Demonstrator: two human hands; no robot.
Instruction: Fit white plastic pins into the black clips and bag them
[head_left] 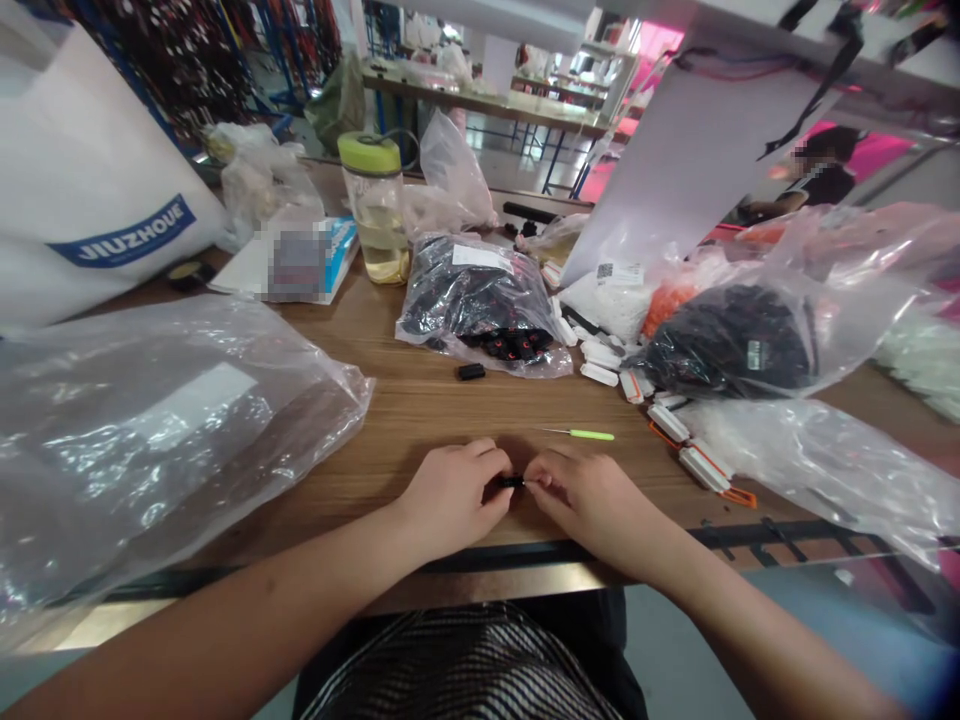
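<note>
Near the table's front edge, a small black part, perhaps a plastic connector housing, lies between my two hands. The fingers of my left hand are closed round its left end. My right hand pinches at its right end; whether something tiny is also between those fingertips I cannot make out. Just beyond my right hand lies a thin pick with a yellow-green handle, its needle pointing left. Farther back sits another black part, in front of a clear bag of black pieces with some red in them.
A large clear bag covers the table's left side. Behind stand a lidded bottle and a white JIUZHOUE bag. White and orange parts and filled bags lie right. A person is in the right background.
</note>
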